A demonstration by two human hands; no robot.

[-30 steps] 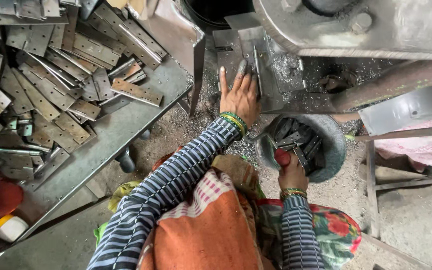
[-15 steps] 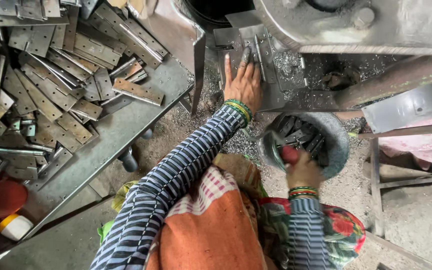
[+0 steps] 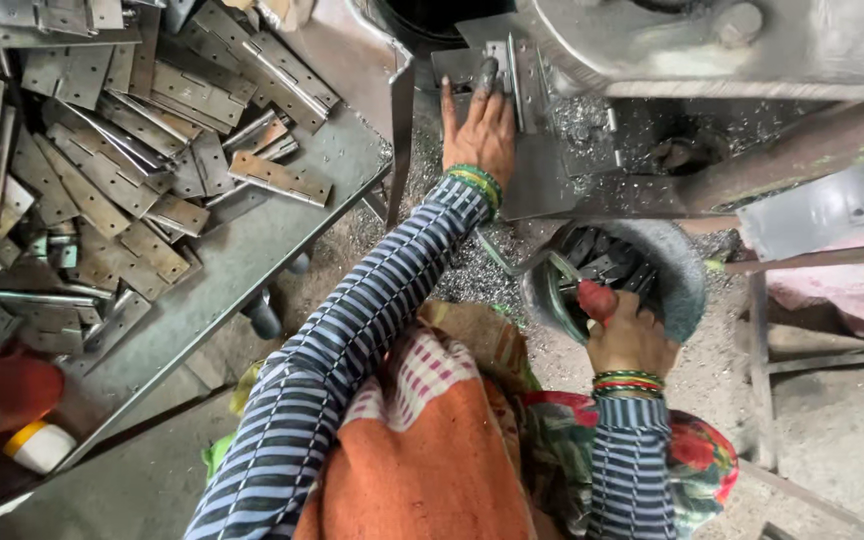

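My left hand (image 3: 479, 125) lies flat, fingers spread, on a small metal plate (image 3: 492, 65) on the bed of a grey machine (image 3: 672, 40). My right hand (image 3: 630, 335) is closed around a red-tipped handle (image 3: 597, 298) over a round grey bowl (image 3: 682, 270) that holds several dark metal pieces. Both wrists wear green and red bangles. The sleeves are striped blue and white.
A metal table (image 3: 252, 240) at the left carries a heap of flat steel hinges (image 3: 102, 130). A red bottle with a white and yellow cap (image 3: 12, 410) lies at the lower left. Metal shavings cover the floor (image 3: 452, 270). A metal frame (image 3: 802, 350) stands at the right.
My left hand has slid forward along the machine bed onto the small plate. My right hand has stayed on the handle over the bowl.
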